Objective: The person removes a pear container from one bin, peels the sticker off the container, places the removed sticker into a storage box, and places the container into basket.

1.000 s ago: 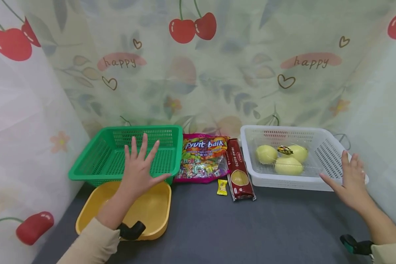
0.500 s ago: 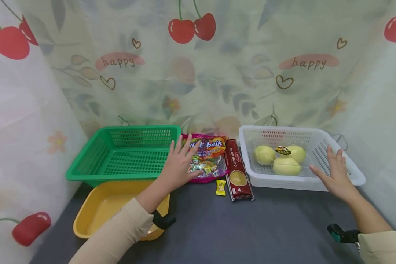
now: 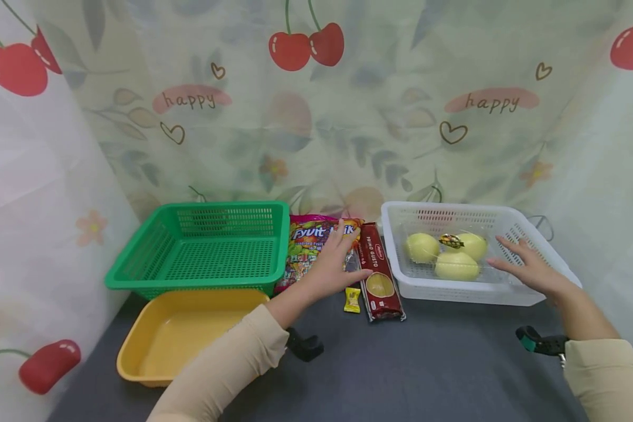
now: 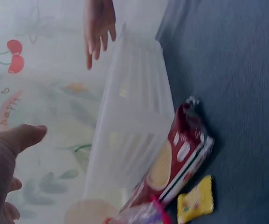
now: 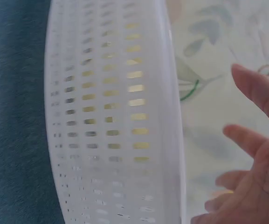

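My left hand (image 3: 328, 266) hovers with spread fingers over the colourful "Fyvit baik" fruit chew bag (image 3: 302, 249), hiding part of it. Its thumb points at the dark red "Primo Gusto" packet (image 3: 381, 285), and a small yellow-wrapped candy (image 3: 352, 300) lies just below. Over the right side of the white basket (image 3: 464, 291), my right hand (image 3: 533, 271) holds nothing, fingers apart. Close to its fingertips, a clear pack of pale yellow round fruits (image 3: 457, 266) sits in that basket. In the right wrist view, the right hand (image 5: 253, 182) is above the basket's rim.
A green slotted basket (image 3: 118, 280) stands at the back left, with a yellow basin (image 3: 137, 366) in front of it. Behind everything hangs a cherry-print cloth (image 3: 348, 140). The dark tabletop (image 3: 401, 369) extends in front.
My left hand has swept right, from over the green basket to the candy bag. The right hand has shifted left, further over the white basket.
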`<state>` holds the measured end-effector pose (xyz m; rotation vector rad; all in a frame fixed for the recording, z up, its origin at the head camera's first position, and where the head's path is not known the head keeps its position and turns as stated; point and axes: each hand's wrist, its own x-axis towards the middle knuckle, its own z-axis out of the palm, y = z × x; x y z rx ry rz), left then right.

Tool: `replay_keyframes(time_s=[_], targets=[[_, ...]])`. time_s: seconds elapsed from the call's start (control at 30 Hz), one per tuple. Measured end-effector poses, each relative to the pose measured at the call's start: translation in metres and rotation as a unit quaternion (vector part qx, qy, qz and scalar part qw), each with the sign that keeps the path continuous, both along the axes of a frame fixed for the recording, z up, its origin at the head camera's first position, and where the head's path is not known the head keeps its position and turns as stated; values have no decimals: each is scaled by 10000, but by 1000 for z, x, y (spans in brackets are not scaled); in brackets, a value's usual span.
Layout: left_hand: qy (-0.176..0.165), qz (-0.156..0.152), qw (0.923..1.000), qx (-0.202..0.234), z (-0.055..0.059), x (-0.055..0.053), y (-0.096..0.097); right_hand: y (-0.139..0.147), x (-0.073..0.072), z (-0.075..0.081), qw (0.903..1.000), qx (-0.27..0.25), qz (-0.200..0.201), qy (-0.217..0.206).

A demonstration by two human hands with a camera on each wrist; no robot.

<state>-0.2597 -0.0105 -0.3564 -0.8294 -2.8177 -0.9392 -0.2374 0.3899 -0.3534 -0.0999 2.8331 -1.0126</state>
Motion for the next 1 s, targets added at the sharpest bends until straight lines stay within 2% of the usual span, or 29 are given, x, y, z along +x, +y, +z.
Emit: replay_keyframes(time_s=[0.07, 0.13, 0.3, 0.47, 0.6, 0.8, 0.9, 1.0], targets=[[-476, -93, 9972, 574, -3, 0, 8, 0, -4, 2, 9998, -49, 55, -162], [-798, -165, 9915, 1014, -5, 1, 17, 1, -8, 3, 9996, -101, 53, -272], [-1237, -220, 9756, 1802, -7, -2, 34, 3, -19, 3, 9978, -302, 50, -580], [-1504, -100, 9655, 2123, -11, -8, 47, 5, -25, 3, 9883, -747, 128, -1325], [-1763, -105, 9538, 2430, -15, -11, 58, 6, -27, 4, 9809, -881, -46, -1731], [-1932, 110, 9377, 2885, -15, -13, 71, 12, -30, 2, 9776, -820, -88, -1936], [-1982, 163, 9349, 2938, -17, -13, 78, 14, -32, 0, 9782, -736, -23, -1939], [-2018, 208, 9310, 3034, -18, -13, 85, 16, -36, -2, 9762, -869, -33, -1987]])
